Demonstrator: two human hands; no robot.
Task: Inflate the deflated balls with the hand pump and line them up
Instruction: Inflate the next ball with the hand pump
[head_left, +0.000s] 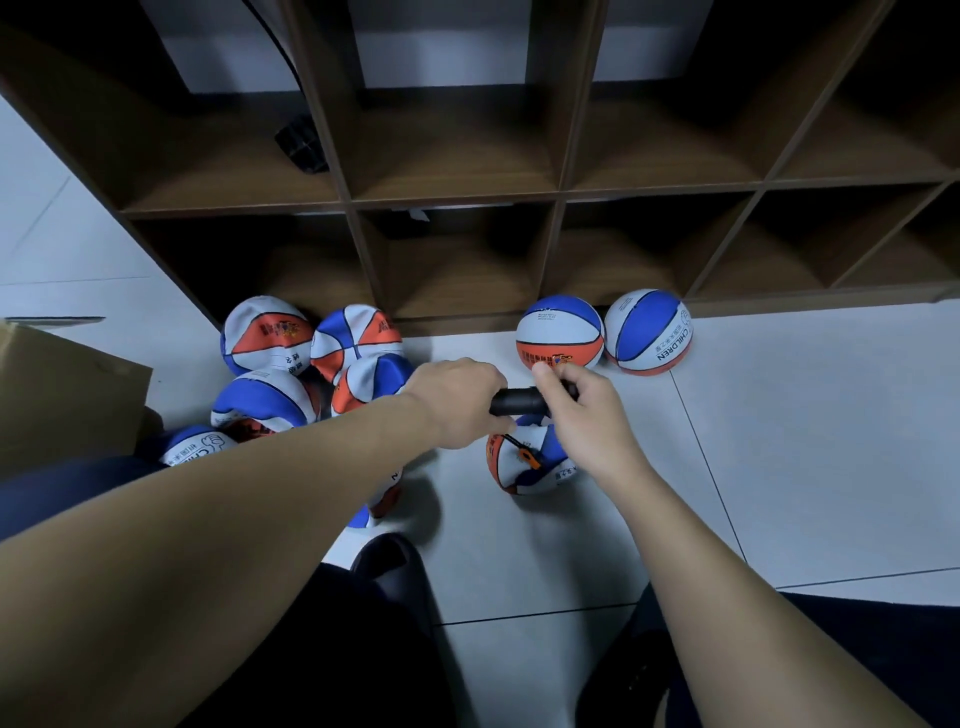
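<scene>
Both hands are on the black hand pump (519, 401), which lies sideways just above a soft, floppy ball (530, 460) on the floor (779, 467). The left hand (457, 402) has its fingers curled round one end of the pump, and the right hand (582, 410) grips the other end with its fingers curled too, so neither hand is open. Holding it at both ends like this lets one hand keep the pump steady while the other pushes and pulls. An orange bit (525, 457) sits on top of the floppy ball, just under the pump; it looks like where the air goes in, but it is too small to be sure. I think the pumping of this ball is going on now, since it looks saggy and not round. Two round, full balls (561, 332) rest side by side against the bottom of the brown shelf (467, 197), touching each other, like the start of a line. A pile of flat balls (311, 353) waits on the left, near a cardboard box (67, 395). So most of the job is not done yet.
</scene>
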